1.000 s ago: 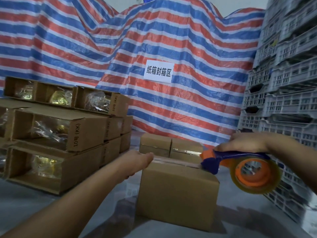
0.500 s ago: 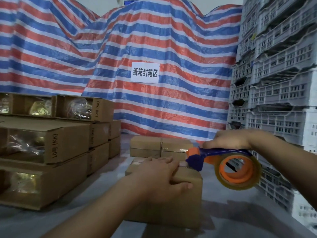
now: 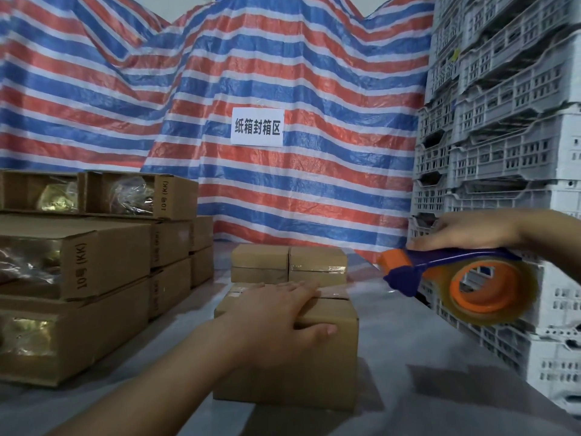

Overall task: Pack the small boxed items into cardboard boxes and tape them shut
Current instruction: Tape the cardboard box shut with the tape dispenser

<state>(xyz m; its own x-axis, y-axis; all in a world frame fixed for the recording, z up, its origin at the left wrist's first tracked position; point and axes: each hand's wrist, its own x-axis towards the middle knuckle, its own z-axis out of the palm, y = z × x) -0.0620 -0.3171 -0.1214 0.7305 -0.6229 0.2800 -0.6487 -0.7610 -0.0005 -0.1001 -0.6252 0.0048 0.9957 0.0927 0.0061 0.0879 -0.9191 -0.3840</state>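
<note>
A: What's left side?
B: Stacked open cartons. Left hand flat on the closed cardboard box, fingers across the top, thumb down the near face.
A: Right?
B: Right hand wrapped round the tape dispenser, held off the box's right edge, not touching.

The tarpaulin carries red, blue and white stripes. The paper sign is white with black characters. The tape dispenser is blue and orange. Cardboard boxes are brown; stacked crates are grey.
</note>
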